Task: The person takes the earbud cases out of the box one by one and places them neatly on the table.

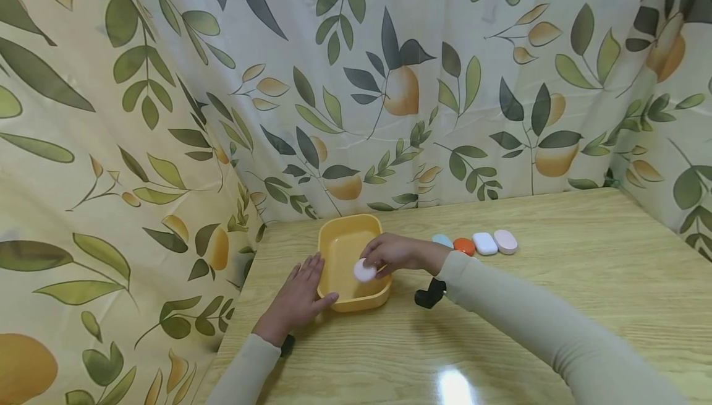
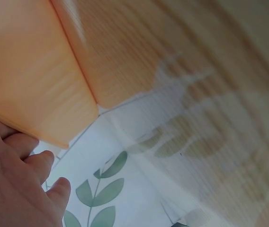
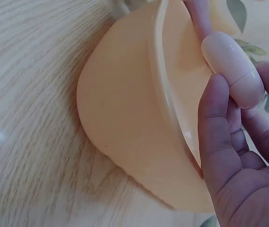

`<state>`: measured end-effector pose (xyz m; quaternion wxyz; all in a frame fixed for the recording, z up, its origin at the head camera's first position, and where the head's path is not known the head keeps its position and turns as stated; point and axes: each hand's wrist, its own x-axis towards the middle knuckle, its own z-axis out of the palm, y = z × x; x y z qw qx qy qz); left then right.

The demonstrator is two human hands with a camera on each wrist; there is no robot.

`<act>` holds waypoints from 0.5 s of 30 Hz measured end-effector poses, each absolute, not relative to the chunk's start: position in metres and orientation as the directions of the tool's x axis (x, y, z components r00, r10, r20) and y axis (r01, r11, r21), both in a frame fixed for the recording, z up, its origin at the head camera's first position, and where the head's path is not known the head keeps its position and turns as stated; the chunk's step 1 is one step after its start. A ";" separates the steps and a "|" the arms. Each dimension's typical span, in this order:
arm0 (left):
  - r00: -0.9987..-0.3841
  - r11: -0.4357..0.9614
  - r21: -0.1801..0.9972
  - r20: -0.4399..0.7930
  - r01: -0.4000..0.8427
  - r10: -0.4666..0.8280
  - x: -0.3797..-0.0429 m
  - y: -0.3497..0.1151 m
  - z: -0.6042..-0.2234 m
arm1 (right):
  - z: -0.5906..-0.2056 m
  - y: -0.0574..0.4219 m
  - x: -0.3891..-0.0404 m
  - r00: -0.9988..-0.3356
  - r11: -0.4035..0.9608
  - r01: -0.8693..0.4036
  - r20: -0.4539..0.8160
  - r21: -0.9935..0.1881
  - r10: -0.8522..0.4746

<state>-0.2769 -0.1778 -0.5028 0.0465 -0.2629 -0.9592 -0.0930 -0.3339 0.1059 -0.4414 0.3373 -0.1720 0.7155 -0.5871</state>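
A yellow rectangular tub [image 1: 364, 304] with rounded corners stands on the table. Over its right side my right hand [image 1: 397, 251] pinches a small pale pink rounded case [image 1: 364, 271] between thumb and fingers. In the right wrist view the case [image 3: 234, 71] shows a thin seam around it, and it is held above the tub's rim [image 3: 159, 71]. My left hand [image 1: 299, 290] rests against the tub's left side with fingers extended. The left wrist view shows those fingers [image 2: 39, 165] beside the tub's outer wall [image 2: 40, 71].
Right of the tub, a row of small rounded cases lies on the wooden table [image 1: 556, 306]: light blue [image 1: 442, 240], orange-red [image 1: 464, 246], white [image 1: 485, 243] and pink [image 1: 505, 242]. My right forearm partly covers the row. A leaf-patterned curtain [image 1: 389, 114] hangs behind and left.
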 end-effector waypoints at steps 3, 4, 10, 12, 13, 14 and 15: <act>-0.854 0.842 0.153 0.148 0.518 0.499 -0.277 -0.178 -0.503 | -0.439 0.112 -0.333 -0.718 0.252 0.145 -0.277 -0.957 -0.638; -0.852 0.840 0.152 0.154 0.521 0.501 -0.277 -0.178 -0.504 | -0.438 0.114 -0.333 -0.723 0.252 0.144 -0.275 -0.957 -0.634; -0.850 0.838 0.152 0.156 0.524 0.503 -0.276 -0.178 -0.504 | -0.434 0.129 -0.332 -0.739 0.248 0.153 -0.278 -0.957 -0.614; -0.851 0.838 0.157 0.152 0.523 0.502 -0.276 -0.178 -0.503 | -0.432 0.135 -0.332 -0.744 0.248 0.152 -0.276 -0.957 -0.609; -0.851 0.837 0.159 0.153 0.523 0.503 -0.276 -0.178 -0.503 | -0.432 0.138 -0.332 -0.747 0.247 0.149 -0.273 -0.957 -0.606; -0.850 0.836 0.161 0.156 0.525 0.503 -0.276 -0.178 -0.503 | -0.431 0.140 -0.332 -0.748 0.243 0.148 -0.270 -0.959 -0.607; -0.849 0.834 0.163 0.159 0.526 0.504 -0.276 -0.178 -0.504 | -0.431 0.142 -0.331 -0.748 0.240 0.145 -0.265 -0.960 -0.608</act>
